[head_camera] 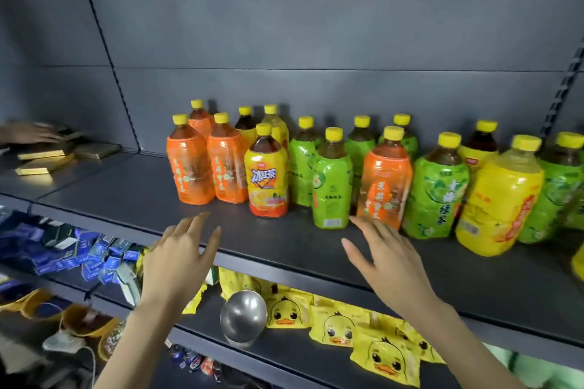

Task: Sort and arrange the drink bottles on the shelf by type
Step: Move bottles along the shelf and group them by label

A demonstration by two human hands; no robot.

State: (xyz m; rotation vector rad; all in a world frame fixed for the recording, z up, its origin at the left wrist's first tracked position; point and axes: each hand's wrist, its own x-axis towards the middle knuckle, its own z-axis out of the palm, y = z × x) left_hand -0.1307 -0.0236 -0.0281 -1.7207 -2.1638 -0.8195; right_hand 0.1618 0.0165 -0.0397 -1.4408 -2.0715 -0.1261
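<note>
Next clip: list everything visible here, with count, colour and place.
Orange-label bottles: four, yellow caps; three at the row's left end, one among the green ones.
Yellow-label bottles: at least five; three beside the orange group, the rest toward the right end.
Green-label bottles: six, yellow caps; middle to right of the row.
Shelf: one, dark grey; bears the bottles.
Gold boxes: a few; far left, same level.
Another person's hand: one; on the gold boxes.
Blue packets: many; lower shelf, left.
Duck packets: several, yellow; lower shelf.
Metal ball: one, silver; beside the duck packets.
Left hand: open, empty; over the shelf's front edge.
Right hand: open, empty; fingertips near the front orange bottle.
</note>
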